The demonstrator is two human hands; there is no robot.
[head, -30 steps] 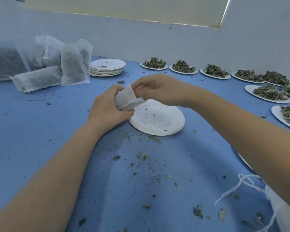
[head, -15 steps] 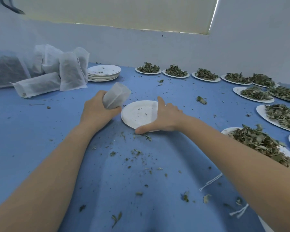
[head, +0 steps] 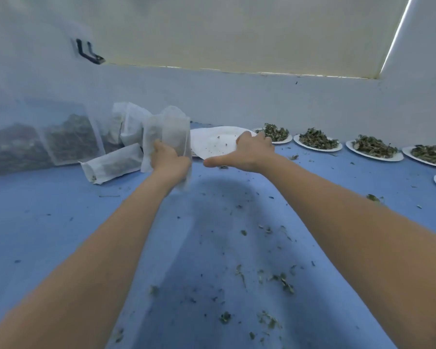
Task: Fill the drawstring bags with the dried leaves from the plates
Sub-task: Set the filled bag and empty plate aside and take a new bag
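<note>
Head view, the only one I have. Both arms are stretched far forward over the blue table (head: 61, 222).

Left hand (head: 170, 161): fingers curled round a filled drawstring bag (head: 170, 133), gripping it low so the bag stands upright above the fist. It is held right against the pile of filled bags (head: 126, 127) at the far left, one of which lies on its side (head: 111, 165). My judgement: this bag is being delivered to the finished pile, upright so the leaves do not spill from the mouth.

Right hand (head: 249, 153): fingers hooked over the far rim of an emptied white plate (head: 212, 141), thumb splayed out beneath. The plate is tilted and sits at the spot just right of the bags. Only crumbs show on it. I read this as clearing the used plate away from the working area; I cannot tell whether it already rests on anything beneath.

Dried leaves (head: 315, 138) wait on full plates in a row along the back wall to the right, well apart from both hands. Loose leaf fragments (head: 280, 280) litter the near table.

Judged progress: several bags done, several plates to go. Next would be a fresh bag and a full plate.
</note>
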